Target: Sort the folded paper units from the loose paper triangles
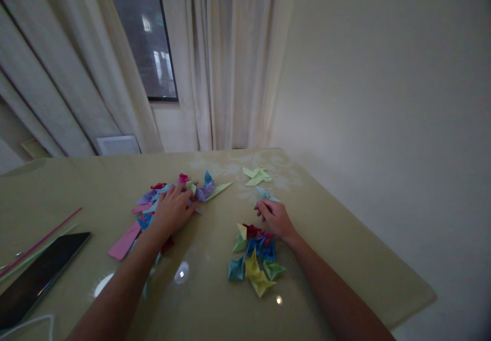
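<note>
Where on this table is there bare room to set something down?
Bare table: right of the right hand, out to the edge; between the forearms, nearest you; far left, beyond the tablet. Crowded: the paper pile under the left hand, the folded cluster by the right hand, the green pieces beyond.

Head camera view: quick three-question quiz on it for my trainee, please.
1. True or false: the left hand rests on the loose pile of coloured paper pieces.
2. Which lies farthest left? A flat black tablet, B pink paper strip, C pale green folded paper.
3. Fill in: beside the right hand, the cluster of folded paper shapes has its piece nearest the camera coloured ___.
Key: 1 true; 2 A; 3 yellow.
</note>
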A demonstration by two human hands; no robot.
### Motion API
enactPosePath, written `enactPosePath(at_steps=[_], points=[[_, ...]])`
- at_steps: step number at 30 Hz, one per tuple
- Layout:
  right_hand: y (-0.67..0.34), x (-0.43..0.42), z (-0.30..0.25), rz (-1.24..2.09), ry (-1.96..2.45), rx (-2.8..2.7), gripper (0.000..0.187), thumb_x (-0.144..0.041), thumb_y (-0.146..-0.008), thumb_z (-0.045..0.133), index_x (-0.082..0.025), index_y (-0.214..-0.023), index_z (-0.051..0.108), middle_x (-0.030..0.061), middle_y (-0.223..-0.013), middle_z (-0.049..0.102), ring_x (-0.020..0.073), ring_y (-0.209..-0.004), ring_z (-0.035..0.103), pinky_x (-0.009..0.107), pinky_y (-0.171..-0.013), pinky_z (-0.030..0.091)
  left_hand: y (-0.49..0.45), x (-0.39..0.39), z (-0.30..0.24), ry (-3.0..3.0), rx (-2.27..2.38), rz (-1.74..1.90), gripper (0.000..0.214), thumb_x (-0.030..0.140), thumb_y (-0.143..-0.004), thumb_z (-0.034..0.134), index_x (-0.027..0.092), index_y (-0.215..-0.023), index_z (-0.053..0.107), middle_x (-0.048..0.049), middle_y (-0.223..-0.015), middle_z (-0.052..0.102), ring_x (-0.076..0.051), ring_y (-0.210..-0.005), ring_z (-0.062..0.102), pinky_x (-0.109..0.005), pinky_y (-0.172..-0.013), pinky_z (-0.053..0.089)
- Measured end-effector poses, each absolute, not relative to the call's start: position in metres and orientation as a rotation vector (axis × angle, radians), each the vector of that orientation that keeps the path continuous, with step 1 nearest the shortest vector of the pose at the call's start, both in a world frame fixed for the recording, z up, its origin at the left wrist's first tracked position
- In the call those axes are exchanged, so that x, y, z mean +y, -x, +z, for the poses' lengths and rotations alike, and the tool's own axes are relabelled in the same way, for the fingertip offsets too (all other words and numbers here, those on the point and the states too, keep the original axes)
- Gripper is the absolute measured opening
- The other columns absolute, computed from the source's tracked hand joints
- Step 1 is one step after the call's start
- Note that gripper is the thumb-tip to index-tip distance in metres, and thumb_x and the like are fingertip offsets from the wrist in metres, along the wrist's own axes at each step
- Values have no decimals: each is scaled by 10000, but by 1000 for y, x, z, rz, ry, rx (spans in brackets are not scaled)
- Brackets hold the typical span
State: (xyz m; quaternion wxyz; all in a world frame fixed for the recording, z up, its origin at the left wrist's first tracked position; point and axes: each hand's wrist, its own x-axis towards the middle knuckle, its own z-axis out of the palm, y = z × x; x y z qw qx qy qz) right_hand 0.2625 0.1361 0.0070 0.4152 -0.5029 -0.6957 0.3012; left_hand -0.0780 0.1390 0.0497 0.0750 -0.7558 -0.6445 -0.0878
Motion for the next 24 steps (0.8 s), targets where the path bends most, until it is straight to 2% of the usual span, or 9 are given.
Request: enactPosePath(at_steps=[3, 6, 9, 12, 14, 20, 24], points=[[-273, 141, 12, 384, 1319, -1620, 336, -478, -999, 558, -203, -861, 692, 38, -774, 652, 188, -695, 587, 303, -677, 485, 77, 146, 52, 2146, -1978, -403, 425, 431, -989, 506, 187, -1307, 649, -201, -1480, 534, -425, -1309, 531, -570, -1040, 465], [-287, 150, 8, 162, 1341, -1639, 275, -441, -986, 586, -210, -1012, 733, 104, -1024, 684, 250, -950, 628, 377, -889, 515, 76, 154, 45, 2201, -1964, -378, 567, 414, -994, 499, 230, -1531, 479, -171, -1611, 444, -437, -1374, 501, -610, -1085, 434], [-293, 160, -3, 91, 1397, -1771, 339, -401, -980, 609, -234, -1250, 727, 149, -1322, 646, 316, -1253, 568, 483, -1090, 427, 76, 161, 35, 2293, -1954, -268, 515, 364, -1011, 453, 228, -1503, 520, -164, -1574, 496, -427, -1351, 545, -602, -1089, 441], [-293, 167, -12, 125, 1505, -1859, 400, -361, -988, 615, -264, -1371, 682, 137, -1470, 601, 339, -1346, 527, 527, -1124, 384, 78, 166, 30, 2352, -1913, -292, 442, 326, -1021, 423, 173, -1399, 592, -186, -1465, 564, -355, -1310, 598, -492, -1104, 465], [-293, 170, -14, 163, 1537, -1869, 369, -322, -998, 603, -255, -1350, 694, 124, -1429, 649, 325, -1320, 560, 512, -1122, 393, 81, 168, 28, 2384, -1891, -346, 415, 314, -1017, 429, 151, -1359, 600, -192, -1384, 601, -321, -1269, 628, -439, -1096, 479], [-301, 171, -13, 151, 1466, -1824, 291, -159, -961, 575, -201, -1190, 749, 114, -1181, 744, 262, -1139, 667, 403, -1049, 484, 91, 175, 17, 2402, -1907, -454, 389, 283, -955, 495, 137, -1299, 602, -199, -1364, 638, -337, -1239, 650, -460, -1060, 507], [-305, 172, -17, 205, 1446, -1802, 227, -158, -924, 625, -206, -1093, 769, 102, -1107, 739, 240, -1024, 697, 367, -966, 533, 96, 176, 22, 2422, -1955, -405, 266, 277, -930, 485, 161, -1102, 650, -177, -1181, 731, -335, -1130, 702, -446, -996, 535]])
